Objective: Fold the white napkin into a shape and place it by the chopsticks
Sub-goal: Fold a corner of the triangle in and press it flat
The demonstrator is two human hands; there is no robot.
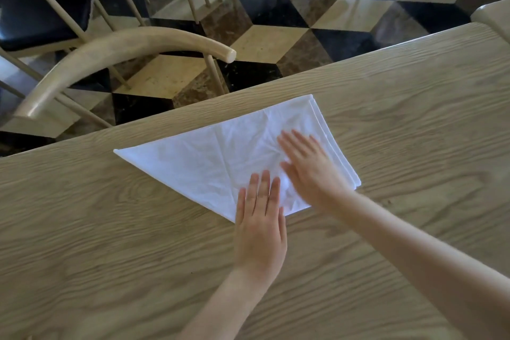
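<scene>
wood-grain table [386, 119], chequered floor [276, 36]

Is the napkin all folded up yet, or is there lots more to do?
Not finished. Done: the white napkin is already folded into a flat triangle on the wooden table. In hand: the left hand lies flat on its near corner, and the right hand presses flat on the cloth, looking blurred. Left: shaping it further and placing it by the chopsticks, which are not in view.
</scene>
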